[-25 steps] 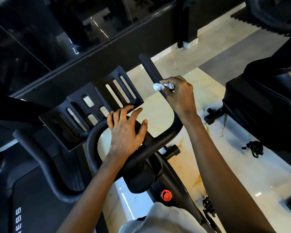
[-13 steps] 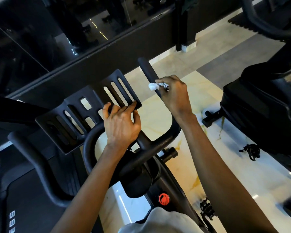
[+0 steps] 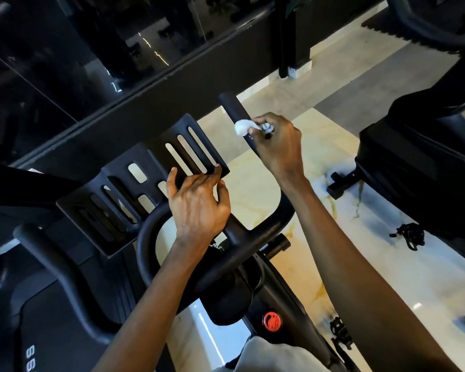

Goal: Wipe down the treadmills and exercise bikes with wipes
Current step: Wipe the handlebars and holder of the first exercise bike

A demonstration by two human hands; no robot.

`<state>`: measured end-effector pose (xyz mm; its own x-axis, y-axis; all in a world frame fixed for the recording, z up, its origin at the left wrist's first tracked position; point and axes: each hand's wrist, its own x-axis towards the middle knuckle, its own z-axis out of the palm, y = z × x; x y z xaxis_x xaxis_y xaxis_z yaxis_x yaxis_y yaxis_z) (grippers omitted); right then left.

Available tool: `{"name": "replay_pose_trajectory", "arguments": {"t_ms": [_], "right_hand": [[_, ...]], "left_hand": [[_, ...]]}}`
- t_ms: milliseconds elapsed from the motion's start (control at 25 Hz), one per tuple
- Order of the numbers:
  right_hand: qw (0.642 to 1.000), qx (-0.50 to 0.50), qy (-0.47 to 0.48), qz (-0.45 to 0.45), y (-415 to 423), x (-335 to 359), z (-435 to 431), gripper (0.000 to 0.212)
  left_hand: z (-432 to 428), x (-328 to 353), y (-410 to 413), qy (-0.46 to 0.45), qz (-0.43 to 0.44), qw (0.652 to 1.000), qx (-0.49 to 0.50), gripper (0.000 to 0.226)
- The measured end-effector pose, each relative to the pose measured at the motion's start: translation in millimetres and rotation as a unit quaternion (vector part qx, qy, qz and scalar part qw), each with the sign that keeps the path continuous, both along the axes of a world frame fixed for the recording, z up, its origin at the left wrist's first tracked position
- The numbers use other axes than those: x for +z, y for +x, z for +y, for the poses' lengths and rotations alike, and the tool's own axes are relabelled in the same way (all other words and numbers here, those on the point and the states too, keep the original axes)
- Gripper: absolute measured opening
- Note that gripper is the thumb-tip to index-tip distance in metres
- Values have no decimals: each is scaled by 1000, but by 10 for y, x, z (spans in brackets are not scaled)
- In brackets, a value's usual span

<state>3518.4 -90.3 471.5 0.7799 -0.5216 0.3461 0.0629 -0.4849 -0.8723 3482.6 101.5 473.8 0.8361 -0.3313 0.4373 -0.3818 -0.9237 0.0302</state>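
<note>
Head view: pinching a crumpled white wipe [image 3: 242, 128] in the curled fingers of the right hand [image 3: 279, 149], pressed against the exercise bike's right handlebar horn [image 3: 232, 107], just short of its free tip. Resting the left hand [image 3: 199, 208] over the handlebar loop [image 3: 145, 237], fingers relaxed and slightly spread, tips at the slotted tray's [image 3: 124, 189] near edge. Open marble floor [image 3: 253, 189] between horn and neighbouring black machine [image 3: 414, 157].

The left forearm [image 3: 156, 294] and the right forearm [image 3: 365, 267] are bare all the way to the lower edge. Tendons and veins stand out in ridges on the back of the left hand [image 3: 199, 208]. The right hand [image 3: 279, 149] shows its knuckles. Between the arms, at the bottom edge, a pale grey garment [image 3: 274, 355] shows soft folds.
</note>
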Motion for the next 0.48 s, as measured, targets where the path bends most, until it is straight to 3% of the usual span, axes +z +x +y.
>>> {"name": "replay_pose_trajectory", "arguments": {"t_ms": [120, 280, 480], "right_hand": [[999, -4, 23, 34, -112, -131, -114, 11], [995, -8, 95, 2, 209, -16, -99, 14], [995, 32, 93, 5, 404, 25, -180, 15]], "left_hand": [[-3, -15, 12, -3, -9, 1000, -1, 41], [5, -21, 21, -8, -6, 1000, -3, 41], [-7, -12, 14, -6, -7, 1000, -4, 42]]}}
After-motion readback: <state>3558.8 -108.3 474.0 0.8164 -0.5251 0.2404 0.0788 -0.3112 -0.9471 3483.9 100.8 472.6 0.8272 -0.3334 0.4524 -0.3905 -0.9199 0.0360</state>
